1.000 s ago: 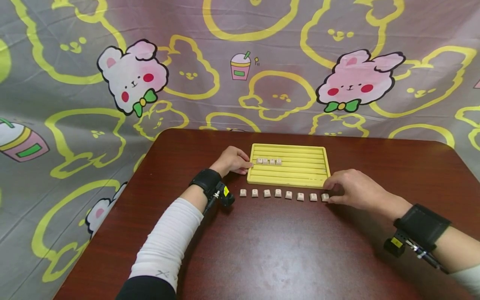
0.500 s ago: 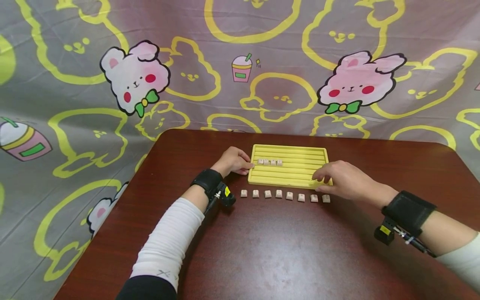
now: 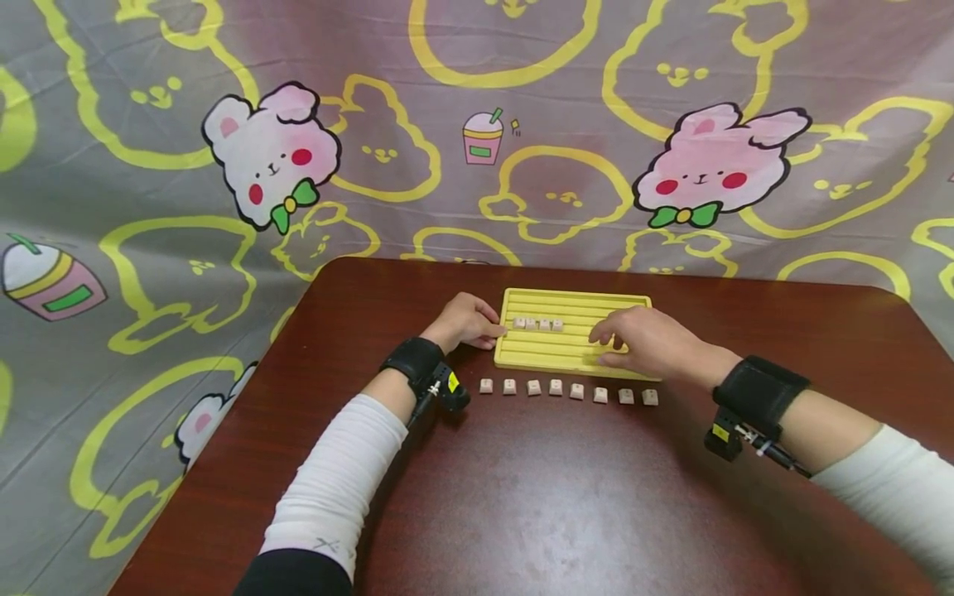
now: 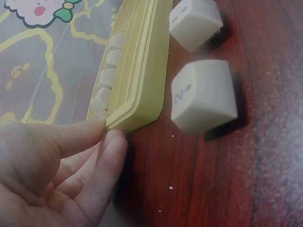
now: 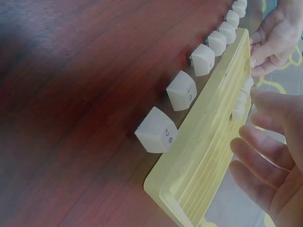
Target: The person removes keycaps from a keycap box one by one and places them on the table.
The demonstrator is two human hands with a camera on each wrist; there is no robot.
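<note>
One hand, the left hand [image 3: 464,321], is pinching the left end of a shallow, ridged, yellow plastic-looking tray [image 3: 547,365], thumb and finger clamped on its rim, probably because so light a tray would otherwise be sliding. That tray is lying flat just right of centre in the head frame, on a glossy reddish-brown wood-grain table [image 3: 522,497]. Four off-white, block-shaped keycaps [image 3: 545,325] are sitting side by side in its left half, the ridges seemingly keeping them in line. Below its near edge, eight loose off-white keycaps [image 3: 555,386] are standing in a spaced row, marked faces showing (some marks are too small for reading), and the gaps are presumably leaving room for fingers around each one. At right of centre, the right hand [image 3: 647,341] is hanging over the tray's right part, fingers curved and apart, visibly holding nothing; whether any fingertip is actually touching the ridges below, these views are not telling.
</note>
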